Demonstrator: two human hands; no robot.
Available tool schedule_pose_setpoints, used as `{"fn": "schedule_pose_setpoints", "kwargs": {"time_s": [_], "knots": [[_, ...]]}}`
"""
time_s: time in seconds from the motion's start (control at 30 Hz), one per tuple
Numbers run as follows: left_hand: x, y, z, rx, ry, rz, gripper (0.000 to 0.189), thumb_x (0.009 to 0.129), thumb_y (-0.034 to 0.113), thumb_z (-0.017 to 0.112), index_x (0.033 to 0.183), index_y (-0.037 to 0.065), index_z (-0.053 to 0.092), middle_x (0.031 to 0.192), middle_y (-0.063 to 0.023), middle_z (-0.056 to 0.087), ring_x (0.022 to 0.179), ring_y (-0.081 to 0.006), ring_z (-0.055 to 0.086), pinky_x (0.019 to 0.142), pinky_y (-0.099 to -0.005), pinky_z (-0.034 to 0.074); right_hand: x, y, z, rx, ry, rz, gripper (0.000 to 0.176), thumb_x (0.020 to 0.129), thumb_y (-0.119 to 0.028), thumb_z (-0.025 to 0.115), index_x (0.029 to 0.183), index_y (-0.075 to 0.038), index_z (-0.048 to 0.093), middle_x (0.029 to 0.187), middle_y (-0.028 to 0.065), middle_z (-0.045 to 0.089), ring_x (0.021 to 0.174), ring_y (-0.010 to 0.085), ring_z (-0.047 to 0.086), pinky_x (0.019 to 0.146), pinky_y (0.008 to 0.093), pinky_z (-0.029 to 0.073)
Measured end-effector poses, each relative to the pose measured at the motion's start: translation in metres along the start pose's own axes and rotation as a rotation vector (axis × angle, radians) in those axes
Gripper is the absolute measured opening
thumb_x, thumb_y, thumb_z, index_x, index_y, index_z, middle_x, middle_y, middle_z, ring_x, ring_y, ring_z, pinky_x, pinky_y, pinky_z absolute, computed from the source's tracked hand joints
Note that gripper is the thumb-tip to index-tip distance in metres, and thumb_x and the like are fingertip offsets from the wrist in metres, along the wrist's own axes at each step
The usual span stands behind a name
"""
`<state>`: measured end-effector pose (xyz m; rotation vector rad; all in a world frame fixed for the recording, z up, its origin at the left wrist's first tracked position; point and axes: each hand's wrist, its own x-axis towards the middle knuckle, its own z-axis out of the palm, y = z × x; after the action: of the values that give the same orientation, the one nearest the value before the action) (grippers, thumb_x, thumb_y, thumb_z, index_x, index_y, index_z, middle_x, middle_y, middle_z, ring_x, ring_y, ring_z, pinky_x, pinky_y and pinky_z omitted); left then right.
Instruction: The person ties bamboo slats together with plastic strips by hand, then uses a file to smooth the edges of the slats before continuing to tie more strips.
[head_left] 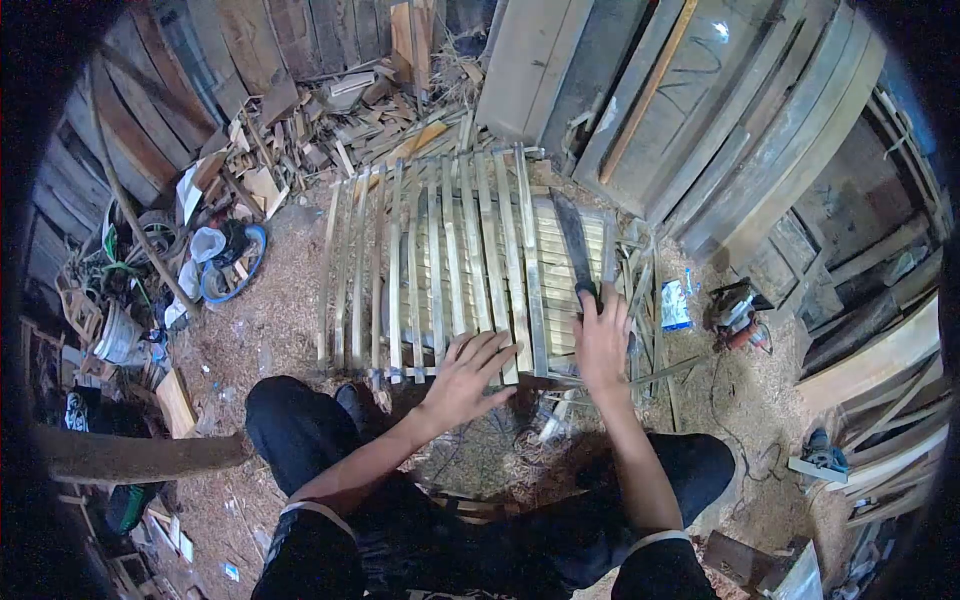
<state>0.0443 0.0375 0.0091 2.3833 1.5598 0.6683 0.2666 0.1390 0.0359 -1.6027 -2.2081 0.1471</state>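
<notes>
My right hand (602,345) is closed around the dark handle of a machete (572,235), whose long flat blade points away from me over the right side of the work. My left hand (466,382) rests with fingers spread on the near ends of the wooden slats (452,265). These narrow strips run away from me side by side, with gaps between them, across crosspieces at the near and far ends. Beneath and to the right lies a stack of pale strips (565,270) running crosswise. The machete's grip is mostly hidden by my fingers.
Scrap wood (350,110) is heaped at the back, and large panels (650,130) lean at the right. A corded power tool (738,318) and a blue-white packet (675,305) lie on the right. A blue-rimmed basin (258,238) stands left. Shavings cover the floor.
</notes>
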Motion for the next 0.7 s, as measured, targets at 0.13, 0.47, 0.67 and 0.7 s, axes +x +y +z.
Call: {"fn": "schedule_pose_setpoints", "kwargs": {"time_s": [0.13, 0.47, 0.67, 0.7], "knots": [[-0.001, -0.004, 0.004, 0.022, -0.032, 0.022, 0.061, 0.091, 0.037, 0.071, 0.145, 0.015, 0.055, 0.153, -0.0120, 0.047, 0.144, -0.0309, 0.041, 0.121, -0.0517, 0.025, -0.022, -0.012, 0.000, 0.228, -0.054, -0.174, 0.043, 0.094, -0.028, 0.071, 0.130, -0.010, 0.057, 0.140, 0.0223, 0.048, 0.130, 0.0378, 0.045, 0.108, 0.0581, 0.030], [0.003, 0.000, -0.001, 0.057, -0.144, 0.067, 0.061, 0.088, 0.028, 0.069, 0.147, 0.018, 0.055, 0.159, -0.0077, 0.043, 0.150, -0.0314, 0.032, 0.121, -0.0571, 0.024, -0.044, 0.000, -0.021, 0.073, -0.310, -0.334, 0.045, 0.082, -0.018, 0.078, 0.125, -0.015, 0.065, 0.141, 0.0114, 0.049, 0.136, 0.0316, 0.041, 0.110, 0.0569, 0.024], [0.007, 0.002, -0.001, 0.023, -0.167, 0.066, 0.060, 0.089, 0.029, 0.069, 0.146, 0.019, 0.056, 0.157, -0.0082, 0.046, 0.148, -0.0322, 0.034, 0.123, -0.0571, 0.020, -0.042, 0.000, -0.013, 0.075, -0.285, -0.292, 0.043, 0.078, -0.024, 0.078, 0.118, -0.011, 0.069, 0.144, 0.0151, 0.046, 0.137, 0.0339, 0.039, 0.112, 0.0570, 0.023], [0.007, 0.003, -0.001, 0.010, -0.140, 0.061, 0.057, 0.089, 0.030, 0.070, 0.144, 0.018, 0.059, 0.153, -0.0089, 0.050, 0.147, -0.0316, 0.036, 0.123, -0.0566, 0.018, -0.045, -0.004, -0.009, 0.111, -0.248, -0.276, 0.040, 0.079, -0.022, 0.078, 0.115, -0.009, 0.070, 0.145, 0.0160, 0.046, 0.138, 0.0351, 0.038, 0.112, 0.0575, 0.023]]}}
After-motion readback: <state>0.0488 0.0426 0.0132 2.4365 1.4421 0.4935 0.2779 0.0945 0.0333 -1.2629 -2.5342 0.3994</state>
